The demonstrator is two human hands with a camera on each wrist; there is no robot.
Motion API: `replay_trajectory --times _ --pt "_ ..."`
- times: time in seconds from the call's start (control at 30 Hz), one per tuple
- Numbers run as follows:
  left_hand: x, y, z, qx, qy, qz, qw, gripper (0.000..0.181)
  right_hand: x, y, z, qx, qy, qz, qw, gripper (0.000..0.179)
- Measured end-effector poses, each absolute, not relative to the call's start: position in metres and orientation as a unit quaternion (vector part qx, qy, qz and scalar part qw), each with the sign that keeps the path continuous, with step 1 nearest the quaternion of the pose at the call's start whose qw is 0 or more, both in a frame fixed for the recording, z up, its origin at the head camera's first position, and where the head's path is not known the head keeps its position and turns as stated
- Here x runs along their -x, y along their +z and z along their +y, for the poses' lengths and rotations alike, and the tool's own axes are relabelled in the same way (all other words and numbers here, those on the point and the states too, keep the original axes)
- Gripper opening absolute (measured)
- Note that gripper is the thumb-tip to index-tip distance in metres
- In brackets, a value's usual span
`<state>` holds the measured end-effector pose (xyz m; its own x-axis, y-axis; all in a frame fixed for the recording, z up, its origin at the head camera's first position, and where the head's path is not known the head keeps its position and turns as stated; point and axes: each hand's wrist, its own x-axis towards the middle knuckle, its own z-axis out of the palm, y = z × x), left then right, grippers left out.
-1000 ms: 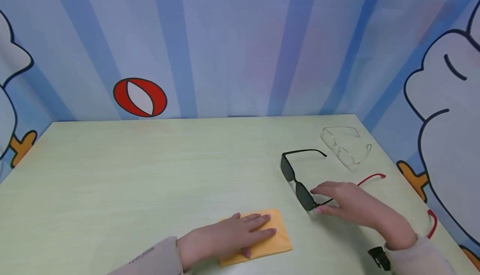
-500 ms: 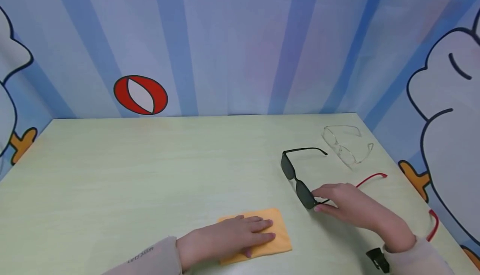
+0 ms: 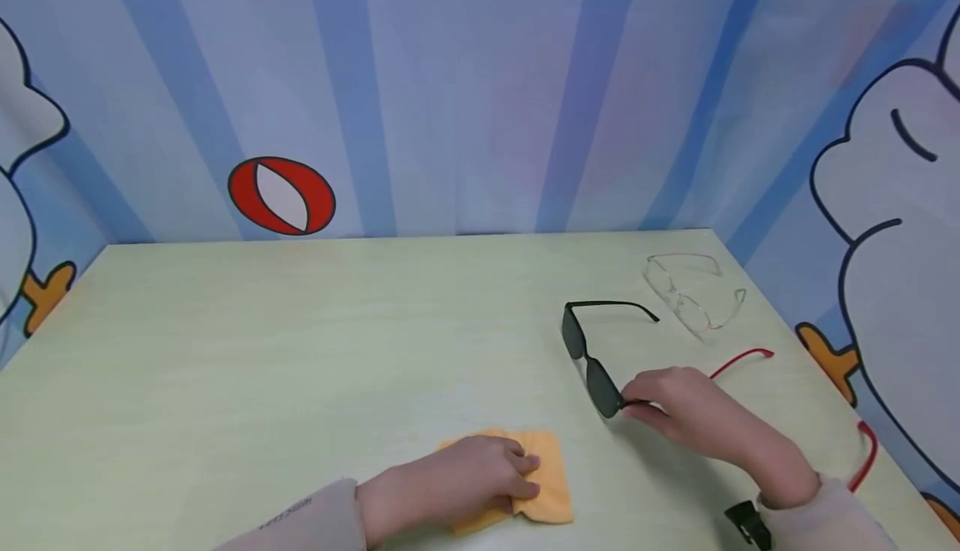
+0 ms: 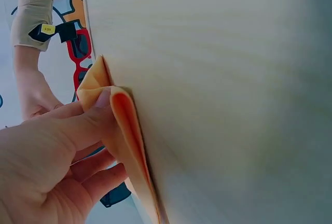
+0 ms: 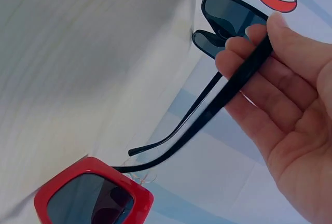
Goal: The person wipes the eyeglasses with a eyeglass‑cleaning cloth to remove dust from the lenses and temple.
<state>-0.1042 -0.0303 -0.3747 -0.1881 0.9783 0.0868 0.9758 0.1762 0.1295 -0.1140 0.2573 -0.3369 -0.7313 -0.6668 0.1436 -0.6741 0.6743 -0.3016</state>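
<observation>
We saw the right hand (image 3: 686,409) pinching the near arm of the black glasses (image 3: 602,388) beside the hinge, thumb against fingers, while the left hand (image 3: 480,476) gripped a bunched fold of the orange cloth (image 3: 551,484) on the near part of the table (image 3: 300,368). The glasses were over the table's right half, just beyond the cloth; we could not tell whether they were wholly off the surface. With only one arm held, we judged that the front could swing or twist, and a hard pull there might strain the hinge. The far arm stuck out free and could catch if the glasses turned. A loose pinch on the cloth might let its layers slip apart, and a fingertip straying onto a lens could smear it. The chief thing in the way was the red glasses (image 5: 83,200), lying under and beside the right forearm, where a dropped wrist or the black strap clip (image 3: 748,524) could knock them. Beyond, near the table's right edge, lay the wire glasses (image 3: 672,291), thin and easy to overlook.
</observation>
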Motion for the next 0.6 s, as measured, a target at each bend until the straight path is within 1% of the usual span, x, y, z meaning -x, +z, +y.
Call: replay_trajectory --times 0.1,0.2,0.3,0.43,0.5,0.6 --pt "0.105 -0.377 -0.029 -0.638 0.069 0.767 -0.01 0.016 0.115 -0.338 0.256 -0.386 0.168 -0.906 0.054 0.017" --pt "0.105 -0.377 -0.031 -0.634 0.079 0.77 -0.01 0.017 0.117 -0.34 0.256 -0.407 0.166 -0.893 0.092 0.015" --pt "0.105 -0.376 -0.033 -0.621 0.107 0.776 0.02 0.019 0.119 -0.341 0.255 -0.42 0.171 -0.883 0.119 0.013" --pt "0.106 -0.376 -0.039 -0.589 0.154 0.79 0.069 0.019 0.12 -0.343 0.251 -0.428 0.193 -0.87 0.149 0.016" --pt "0.107 -0.375 -0.042 -0.565 0.182 0.801 0.084 0.019 0.121 -0.343 0.249 -0.432 0.21 -0.863 0.159 0.018" --pt "0.11 -0.372 -0.046 -0.519 0.237 0.816 0.087 0.013 0.122 -0.341 0.246 -0.435 0.239 -0.852 0.167 0.019"
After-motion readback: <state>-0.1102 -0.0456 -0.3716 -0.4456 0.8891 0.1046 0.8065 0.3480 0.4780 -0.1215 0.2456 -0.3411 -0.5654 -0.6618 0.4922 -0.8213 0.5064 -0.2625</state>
